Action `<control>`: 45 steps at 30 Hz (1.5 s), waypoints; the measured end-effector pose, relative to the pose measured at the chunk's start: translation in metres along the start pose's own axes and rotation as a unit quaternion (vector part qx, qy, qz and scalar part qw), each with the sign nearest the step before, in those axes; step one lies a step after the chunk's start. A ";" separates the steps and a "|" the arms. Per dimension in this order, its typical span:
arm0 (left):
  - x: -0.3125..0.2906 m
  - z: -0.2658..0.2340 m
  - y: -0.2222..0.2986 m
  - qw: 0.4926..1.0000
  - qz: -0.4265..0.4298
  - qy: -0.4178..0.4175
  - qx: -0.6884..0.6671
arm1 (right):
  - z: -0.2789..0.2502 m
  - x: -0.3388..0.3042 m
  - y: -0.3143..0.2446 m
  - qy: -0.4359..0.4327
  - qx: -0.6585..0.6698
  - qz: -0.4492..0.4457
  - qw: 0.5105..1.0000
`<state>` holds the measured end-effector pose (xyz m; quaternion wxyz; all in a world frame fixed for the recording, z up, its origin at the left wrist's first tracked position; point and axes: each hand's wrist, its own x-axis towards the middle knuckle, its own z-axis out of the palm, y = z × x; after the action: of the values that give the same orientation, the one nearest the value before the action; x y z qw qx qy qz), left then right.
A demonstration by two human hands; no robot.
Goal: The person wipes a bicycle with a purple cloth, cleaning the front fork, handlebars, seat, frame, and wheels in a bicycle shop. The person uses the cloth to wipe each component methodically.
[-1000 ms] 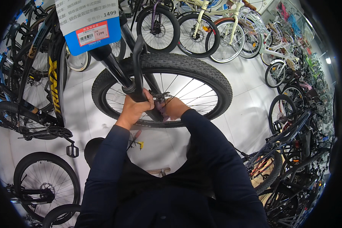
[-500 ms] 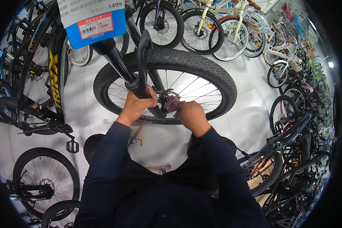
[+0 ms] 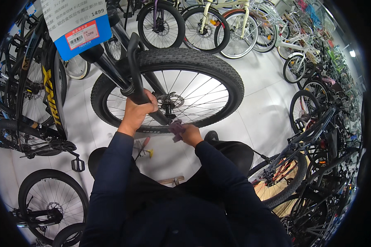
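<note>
In front of me is a bicycle's front wheel (image 3: 202, 61) with a knobby black tyre, set in a black suspension fork (image 3: 152, 114). My left hand (image 3: 137, 112) is wrapped round the lower leg of the fork. A crumpled purplish cloth (image 3: 177, 129) is pinched in my right hand (image 3: 191, 135), at the bottom end of that fork leg. Just beyond it the hub and the disc rotor (image 3: 172, 101) show among the spokes. A blue and white price tag (image 3: 80, 29) hangs at the upper left, covering part of the bike.
On the floor by my legs lie a red-handled tool (image 3: 143, 144), a small yellow tool (image 3: 150, 153) and a wooden-handled hammer (image 3: 171, 180). Parked bicycles (image 3: 317, 103) crowd the right side. A black bike frame (image 3: 49, 86) and another wheel (image 3: 53, 203) stand on the left.
My right hand has drawn the cloth from beside the hub down to the fork leg's end, nearer to me. My left hand keeps its grip. The whole view has shifted.
</note>
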<state>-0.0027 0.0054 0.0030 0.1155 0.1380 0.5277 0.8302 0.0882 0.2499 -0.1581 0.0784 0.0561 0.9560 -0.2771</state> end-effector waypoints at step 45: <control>-0.001 -0.001 0.001 1.000 -0.030 0.001 0.004 | 0.021 -0.010 -0.007 -0.107 0.092 0.099 0.985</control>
<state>-0.0026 0.0039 0.0031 0.1391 0.1219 0.5347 0.8245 0.0991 0.2319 -0.1700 0.2021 0.1269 0.9022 -0.3592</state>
